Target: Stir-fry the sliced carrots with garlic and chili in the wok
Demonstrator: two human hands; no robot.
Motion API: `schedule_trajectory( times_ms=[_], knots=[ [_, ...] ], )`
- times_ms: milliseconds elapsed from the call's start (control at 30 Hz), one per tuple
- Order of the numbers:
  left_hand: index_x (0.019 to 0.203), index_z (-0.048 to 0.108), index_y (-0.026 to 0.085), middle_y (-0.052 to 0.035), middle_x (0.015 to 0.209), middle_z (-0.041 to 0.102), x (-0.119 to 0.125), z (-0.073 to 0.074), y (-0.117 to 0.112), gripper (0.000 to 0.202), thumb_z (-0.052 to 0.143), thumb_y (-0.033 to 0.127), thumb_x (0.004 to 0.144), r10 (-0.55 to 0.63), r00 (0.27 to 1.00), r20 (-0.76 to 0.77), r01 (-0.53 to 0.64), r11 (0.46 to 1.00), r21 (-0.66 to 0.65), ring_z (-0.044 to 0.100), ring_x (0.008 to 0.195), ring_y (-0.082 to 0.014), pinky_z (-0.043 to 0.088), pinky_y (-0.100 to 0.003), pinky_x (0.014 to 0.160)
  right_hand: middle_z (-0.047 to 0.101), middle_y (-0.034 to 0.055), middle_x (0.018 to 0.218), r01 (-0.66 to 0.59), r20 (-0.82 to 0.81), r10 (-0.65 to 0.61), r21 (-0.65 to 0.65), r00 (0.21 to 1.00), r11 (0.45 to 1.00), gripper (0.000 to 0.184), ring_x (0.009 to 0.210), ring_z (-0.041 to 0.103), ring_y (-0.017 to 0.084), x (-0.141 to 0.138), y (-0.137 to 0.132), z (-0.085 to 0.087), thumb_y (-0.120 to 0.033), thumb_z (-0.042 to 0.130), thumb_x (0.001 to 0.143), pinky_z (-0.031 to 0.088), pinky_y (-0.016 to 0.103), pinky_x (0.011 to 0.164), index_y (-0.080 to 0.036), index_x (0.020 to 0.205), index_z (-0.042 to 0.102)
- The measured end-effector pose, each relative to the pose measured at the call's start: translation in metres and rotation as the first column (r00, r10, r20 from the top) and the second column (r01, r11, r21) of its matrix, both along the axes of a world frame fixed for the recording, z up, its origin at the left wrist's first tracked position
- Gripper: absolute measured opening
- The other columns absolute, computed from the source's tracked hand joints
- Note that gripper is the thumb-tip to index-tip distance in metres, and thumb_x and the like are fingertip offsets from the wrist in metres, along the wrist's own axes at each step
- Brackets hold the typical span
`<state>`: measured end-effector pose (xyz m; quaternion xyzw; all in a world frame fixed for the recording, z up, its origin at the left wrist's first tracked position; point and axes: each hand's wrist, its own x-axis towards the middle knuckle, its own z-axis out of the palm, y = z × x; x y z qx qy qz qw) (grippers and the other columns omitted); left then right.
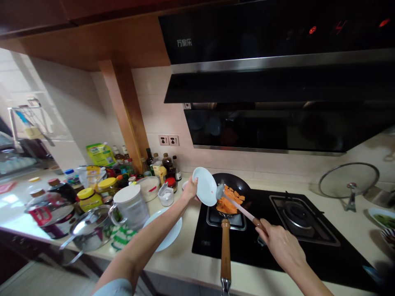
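My left hand (189, 190) grips a small white plate (205, 186) by its rim, tilted steeply over the left edge of a black wok (234, 181). The plate looks empty. Orange carrot slices (230, 200) lie in the wok. My right hand (277, 242) is closed around the handle of a long spatula (235, 203) whose metal blade rests near the plate's lower edge above the carrots. The wok's wooden handle (225, 255) points toward me, between my arms.
The wok sits on the left burner of a black gas hob (277, 238); the right burner (295, 214) is bare. A white plate (168, 232), pots, jars and bottles crowd the counter on the left. A glass lid (348, 181) leans at the right wall. The range hood hangs overhead.
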<state>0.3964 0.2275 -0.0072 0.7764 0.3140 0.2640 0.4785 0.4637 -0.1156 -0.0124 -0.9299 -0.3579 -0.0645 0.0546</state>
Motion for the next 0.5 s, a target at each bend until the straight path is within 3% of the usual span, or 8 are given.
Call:
schedule_trajectory(
  times_ms=[267, 500],
  knots=[
    [0.134, 0.034, 0.018, -0.0146, 0.104, 0.063, -0.003, 0.003, -0.008, 0.053, 0.030, 0.049, 0.091, -0.028, 0.999, 0.039, 0.030, 0.999, -0.041, 0.062, 0.049, -0.0157, 0.046, -0.023, 0.034, 0.069, 0.0054, 0.073, -0.041, 0.010, 0.040, 0.023, 0.999, 0.999, 0.032, 0.064, 0.067, 0.025, 0.004, 0.005, 0.009, -0.041, 0.032, 0.093, 0.031, 0.029, 0.048, -0.026, 0.103, 0.058],
    [0.131, 0.039, 0.018, -0.0125, 0.097, 0.066, -0.010, 0.004, -0.004, 0.054, 0.036, 0.052, 0.089, 0.059, 0.996, 0.066, -0.053, 0.994, -0.093, 0.065, 0.057, -0.0181, 0.051, -0.026, 0.041, 0.069, 0.0084, 0.076, 0.009, 0.071, -0.002, -0.110, 0.997, 0.994, 0.033, 0.067, 0.067, 0.028, 0.019, 0.001, 0.021, -0.036, 0.030, 0.093, 0.035, 0.030, 0.049, -0.021, 0.105, 0.058]
  ],
)
